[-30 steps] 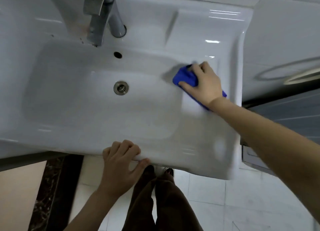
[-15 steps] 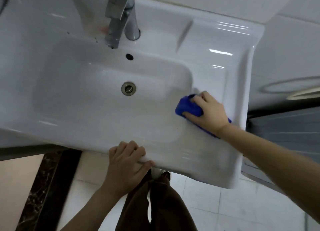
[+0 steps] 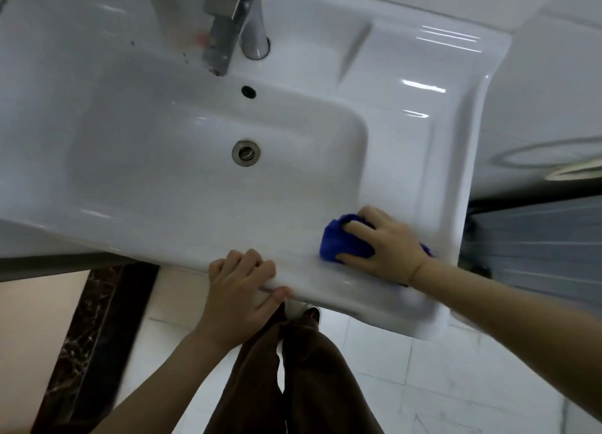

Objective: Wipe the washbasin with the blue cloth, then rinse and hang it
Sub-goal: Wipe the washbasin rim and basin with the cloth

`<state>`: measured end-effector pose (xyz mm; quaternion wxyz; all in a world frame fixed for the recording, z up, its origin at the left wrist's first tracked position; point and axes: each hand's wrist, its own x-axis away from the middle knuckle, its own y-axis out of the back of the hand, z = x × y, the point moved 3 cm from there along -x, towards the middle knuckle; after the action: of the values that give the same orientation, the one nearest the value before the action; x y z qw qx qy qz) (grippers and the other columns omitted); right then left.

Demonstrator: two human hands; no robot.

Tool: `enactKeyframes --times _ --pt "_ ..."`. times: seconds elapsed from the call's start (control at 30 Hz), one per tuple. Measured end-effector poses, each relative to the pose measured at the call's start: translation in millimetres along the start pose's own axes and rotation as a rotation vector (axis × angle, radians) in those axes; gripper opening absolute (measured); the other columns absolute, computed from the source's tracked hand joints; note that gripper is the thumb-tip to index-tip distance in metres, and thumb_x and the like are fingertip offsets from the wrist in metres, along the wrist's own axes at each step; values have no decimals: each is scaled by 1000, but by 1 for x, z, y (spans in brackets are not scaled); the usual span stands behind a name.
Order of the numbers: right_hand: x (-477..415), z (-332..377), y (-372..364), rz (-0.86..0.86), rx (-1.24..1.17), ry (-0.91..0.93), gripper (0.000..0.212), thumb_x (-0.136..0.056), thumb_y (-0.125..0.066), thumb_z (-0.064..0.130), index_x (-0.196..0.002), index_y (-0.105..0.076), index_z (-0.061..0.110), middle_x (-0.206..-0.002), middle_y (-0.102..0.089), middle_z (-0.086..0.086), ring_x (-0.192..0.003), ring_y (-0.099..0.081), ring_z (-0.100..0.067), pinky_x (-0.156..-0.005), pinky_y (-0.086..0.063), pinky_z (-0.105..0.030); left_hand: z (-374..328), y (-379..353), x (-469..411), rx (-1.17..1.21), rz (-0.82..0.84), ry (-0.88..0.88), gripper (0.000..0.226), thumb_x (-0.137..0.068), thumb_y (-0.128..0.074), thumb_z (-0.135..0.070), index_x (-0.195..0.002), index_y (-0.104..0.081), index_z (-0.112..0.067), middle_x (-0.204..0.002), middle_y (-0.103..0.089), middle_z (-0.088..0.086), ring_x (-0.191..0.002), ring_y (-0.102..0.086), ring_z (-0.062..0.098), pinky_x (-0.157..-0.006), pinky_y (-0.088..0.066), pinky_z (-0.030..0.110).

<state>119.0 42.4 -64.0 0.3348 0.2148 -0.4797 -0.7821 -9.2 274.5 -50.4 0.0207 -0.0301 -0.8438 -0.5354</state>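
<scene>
The white washbasin (image 3: 423, 160) fills the upper part of the view, with a round metal drain (image 3: 246, 152) in the middle of its bowl. My right hand (image 3: 387, 244) presses a bunched blue cloth (image 3: 338, 241) flat on the basin's front right ledge, fingers spread over it. A corner of the cloth peeks out behind my wrist. My left hand (image 3: 241, 290) grips the basin's front rim, fingers curled over the top and thumb along the edge.
A chrome tap (image 3: 228, 19) stands at the back above an overflow hole (image 3: 248, 91). A white wall and a grey cabinet (image 3: 537, 238) lie to the right. Below are my brown trousers (image 3: 303, 378) and pale floor tiles.
My right hand has slid the cloth from the basin's right inner side toward me onto the front right ledge. My left hand has stayed on the front rim.
</scene>
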Motion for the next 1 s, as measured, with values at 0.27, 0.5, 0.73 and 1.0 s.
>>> enactKeyframes --times 0.27,0.5,0.73,1.0 --pt "-125 -127 66 -353 78 -524 52 -79 -61 54 -114 -54 15 -113 -52 -12 -97 -55 -33 -77 -45 -37 -1 -3 -3 -15 -21 -17 28 -80 -58 -51 -82 -59 -23 -86 -53 -7 -84 -46 17 -74 -24 31" --pt "16 15 -8 -68 -94 -335 43 -73 -69 52 -102 -60 21 -91 -52 1 -73 -49 -18 -59 -46 -31 0 1 -2 -8 23 13 28 -79 -58 -53 -85 -54 -26 -88 -50 -7 -85 -47 19 -75 -26 34" --pt "8 -2 -4 -105 -4 -354 44 -76 -67 53 -104 -62 20 -92 -52 -1 -77 -54 -23 -60 -46 -29 0 1 -1 -24 22 10 29 -80 -57 -54 -83 -55 -25 -87 -50 -7 -84 -46 19 -74 -20 31" --pt "-83 -99 48 -224 52 -471 52 -81 -60 56 -117 -56 20 -106 -53 -9 -94 -57 -32 -76 -49 -38 -1 -1 0 6 1 21 33 -81 -55 -57 -80 -55 -24 -85 -49 -9 -84 -44 16 -75 -25 32"
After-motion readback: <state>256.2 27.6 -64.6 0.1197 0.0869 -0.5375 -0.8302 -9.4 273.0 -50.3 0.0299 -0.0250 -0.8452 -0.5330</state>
